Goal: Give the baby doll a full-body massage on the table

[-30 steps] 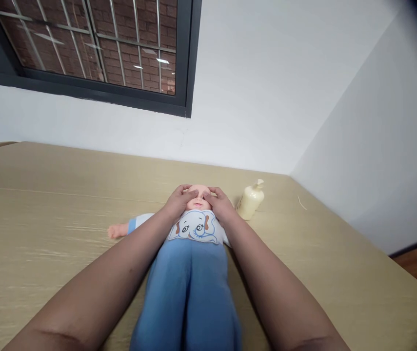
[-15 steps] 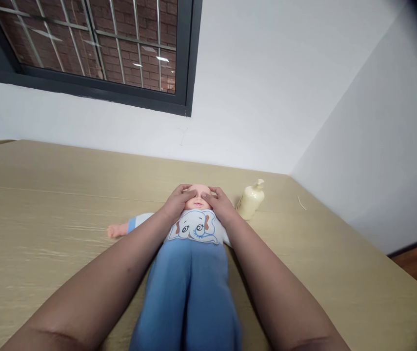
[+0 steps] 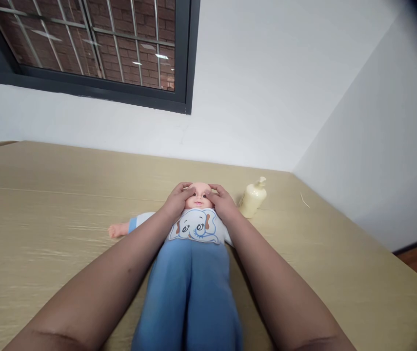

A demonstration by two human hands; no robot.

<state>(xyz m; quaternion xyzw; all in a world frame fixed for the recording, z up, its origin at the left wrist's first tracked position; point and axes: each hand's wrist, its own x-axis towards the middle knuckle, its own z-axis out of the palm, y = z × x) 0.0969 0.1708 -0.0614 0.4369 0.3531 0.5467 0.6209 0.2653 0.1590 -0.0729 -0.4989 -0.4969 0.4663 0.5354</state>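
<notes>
A baby doll (image 3: pixel 192 273) in a white top with an elephant print and blue trousers lies on its back, its head away from me. My left hand (image 3: pixel 177 201) rests on the left side of the doll's head, fingers around the top edge and thumb on the face near the eye. On the right side, my right hand (image 3: pixel 222 201) lies against the head in the same way, thumb beside the other eye. Both hands have their fingers spread around the head. One doll arm sticks out to the left. A pale yellow pump bottle (image 3: pixel 253 199) stands right of my right hand.
The doll lies on a wide wooden-looking table (image 3: pixel 54 195). A thin pale strand (image 3: pixel 305 200) lies at the right. Behind the table rise a white wall (image 3: pixel 245 97) and a dark-framed barred window (image 3: pixel 183 53).
Both thumbs have shifted slightly outward on the doll's face, and its eyes now show more. The camera view has moved a little.
</notes>
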